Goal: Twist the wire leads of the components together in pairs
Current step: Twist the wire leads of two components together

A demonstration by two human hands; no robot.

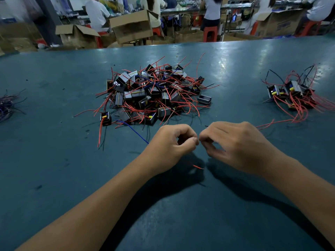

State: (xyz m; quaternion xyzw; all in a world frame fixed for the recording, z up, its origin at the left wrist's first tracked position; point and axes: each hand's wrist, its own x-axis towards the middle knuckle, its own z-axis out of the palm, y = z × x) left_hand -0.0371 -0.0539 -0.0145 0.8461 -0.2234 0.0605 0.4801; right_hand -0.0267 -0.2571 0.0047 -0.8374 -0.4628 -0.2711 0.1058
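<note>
A big heap of small black components with red, black and blue wire leads (154, 91) lies in the middle of the teal table. Just in front of it my left hand (170, 144) and my right hand (233, 144) meet fingertip to fingertip, each pinching thin wire ends at the point between them. A blue lead (134, 131) runs from the heap toward my left hand. A red wire tip (198, 167) pokes out below the hands. The component those leads belong to is hidden.
A smaller group of components with red and black leads (293, 95) sits at the right. A bundle of dark wires (9, 104) lies at the left edge. Beyond the table's far edge (163, 44) are cardboard boxes and seated people.
</note>
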